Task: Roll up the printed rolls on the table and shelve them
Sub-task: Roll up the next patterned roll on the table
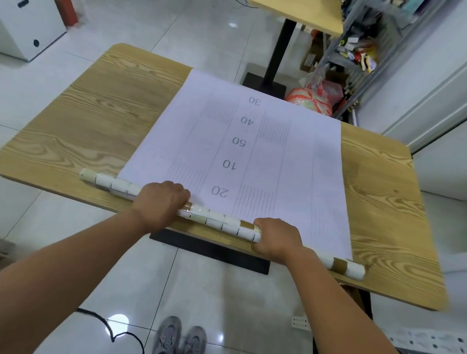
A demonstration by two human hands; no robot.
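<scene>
A long white printed sheet (258, 150) with grey numbers 30, 40, 50, 10, 20 lies flat across the wooden table (95, 110), running away from me. At its near end lies a white core tube (221, 223) patched with brown and clear tape, along the table's front edge. My left hand (160, 205) grips the tube left of its middle, fingers curled over the top. My right hand (274, 239) grips it further right the same way. Both tube ends stick out past the sheet's sides.
A smaller wooden pedestal table (299, 5) stands beyond. A metal shelf rack (355, 45) crammed with items is at the back right, plastic bags (318, 96) at its foot. A white cabinet (20, 4) is at left. A black cable (123, 338) lies on the tiled floor by my shoes.
</scene>
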